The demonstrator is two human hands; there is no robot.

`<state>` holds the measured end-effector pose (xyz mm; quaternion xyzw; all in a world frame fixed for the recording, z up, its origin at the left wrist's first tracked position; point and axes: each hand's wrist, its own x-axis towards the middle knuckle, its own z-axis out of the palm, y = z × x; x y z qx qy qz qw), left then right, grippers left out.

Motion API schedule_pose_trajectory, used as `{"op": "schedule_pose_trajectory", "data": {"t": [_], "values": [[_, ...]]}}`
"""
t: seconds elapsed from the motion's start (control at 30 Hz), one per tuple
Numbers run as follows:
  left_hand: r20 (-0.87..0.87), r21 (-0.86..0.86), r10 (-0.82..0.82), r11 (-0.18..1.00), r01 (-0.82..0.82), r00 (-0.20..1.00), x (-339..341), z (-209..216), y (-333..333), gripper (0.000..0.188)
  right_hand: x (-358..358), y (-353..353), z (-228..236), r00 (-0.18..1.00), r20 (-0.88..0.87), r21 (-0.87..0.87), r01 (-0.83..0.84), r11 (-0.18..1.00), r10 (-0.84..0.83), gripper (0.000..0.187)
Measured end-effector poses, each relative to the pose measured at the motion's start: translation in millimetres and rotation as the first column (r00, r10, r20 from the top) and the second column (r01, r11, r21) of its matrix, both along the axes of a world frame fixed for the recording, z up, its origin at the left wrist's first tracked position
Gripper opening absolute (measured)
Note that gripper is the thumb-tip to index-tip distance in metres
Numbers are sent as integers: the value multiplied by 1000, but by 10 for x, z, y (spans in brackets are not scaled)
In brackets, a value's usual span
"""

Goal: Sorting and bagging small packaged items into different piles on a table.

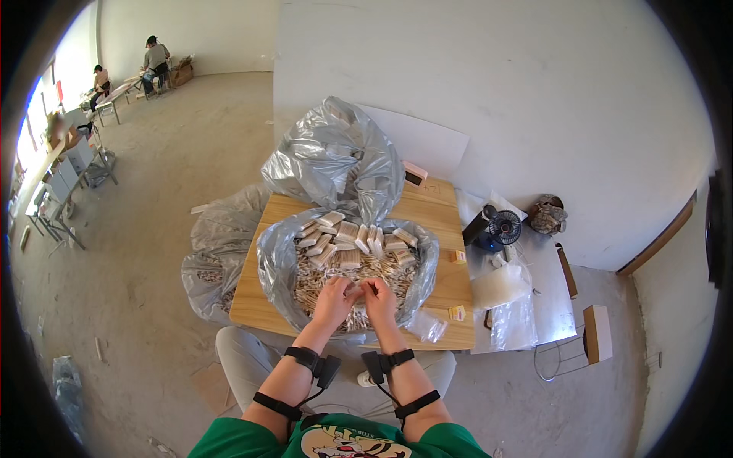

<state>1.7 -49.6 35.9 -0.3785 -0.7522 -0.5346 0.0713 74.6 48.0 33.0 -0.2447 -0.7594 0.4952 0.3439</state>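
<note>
My left hand and my right hand meet over a wide grey plastic bag that lies spread on the table. Both have their fingers pinched close together, and whatever is between them is too small to make out. Loose cotton swabs with thin wooden sticks fill the bag under my hands. On the far side of this heap lie several small clear packs of cotton swabs. Beside my right hand, flat clear plastic bags lie at the table's near edge.
A large, full grey bag stands at the back of the wooden table. More grey bags sit to the left. At right, a side table holds a small black fan and plastic bags. People work far left.
</note>
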Motion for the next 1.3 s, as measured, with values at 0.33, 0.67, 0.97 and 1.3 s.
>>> {"op": "schedule_pose_trajectory", "data": {"t": [0.33, 0.67, 0.97, 1.3], "values": [[84, -74, -46, 996, 52, 995, -46, -48, -8, 16, 15, 65, 9, 999, 15, -65, 51, 997, -50, 10], [156, -19, 11, 1000, -8, 988, -39, -101, -70, 18, 43, 99, 38, 982, -3, -210, -186, 960, 189, 14], [178, 50, -28, 999, 19, 984, 7, -65, -84, 18, -17, 111, 14, 998, 26, -56, -58, 997, 60, 15], [47, -107, -32, 994, 37, 998, -117, -120, -127, 20, -85, -25, 89, 981, 115, 198, -179, 964, 158, 9]]}}
